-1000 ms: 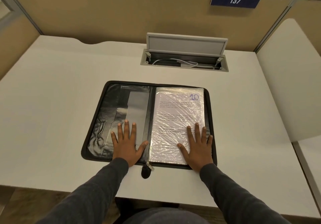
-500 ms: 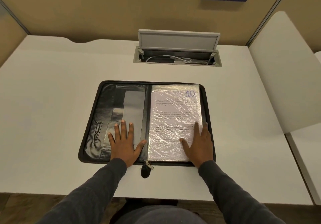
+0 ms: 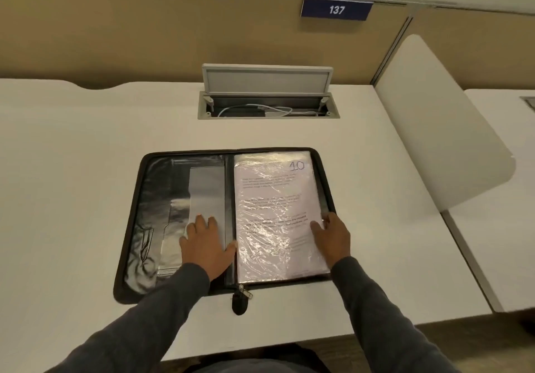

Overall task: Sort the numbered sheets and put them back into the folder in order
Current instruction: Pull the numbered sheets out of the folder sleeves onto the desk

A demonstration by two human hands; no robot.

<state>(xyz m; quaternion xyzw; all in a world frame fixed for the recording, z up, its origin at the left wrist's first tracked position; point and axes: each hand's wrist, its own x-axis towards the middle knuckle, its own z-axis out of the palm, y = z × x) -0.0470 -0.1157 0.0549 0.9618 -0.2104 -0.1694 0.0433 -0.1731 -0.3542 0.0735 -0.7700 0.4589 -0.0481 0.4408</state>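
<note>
left grip (image 3: pixel 207 245) spread flat on folder (image 3: pixel 150 199) | right grip (image 3: pixel 333 239) at sheet 10 (image 3: pixel 272 199) edge, fingertips hidden, hold unclear

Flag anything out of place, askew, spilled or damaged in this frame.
Nothing spilled or damaged. Minor points: the open folder lies slightly turned on the desk, the plastic sleeve over the sheet marked 10 is crinkled, and the cable hatch at the desk's back stands open.

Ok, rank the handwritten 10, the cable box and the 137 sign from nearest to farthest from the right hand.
1. handwritten 10, top of the sheet the right hand touches
2. cable box, at the rear of the desk
3. 137 sign, up on the partition
</note>
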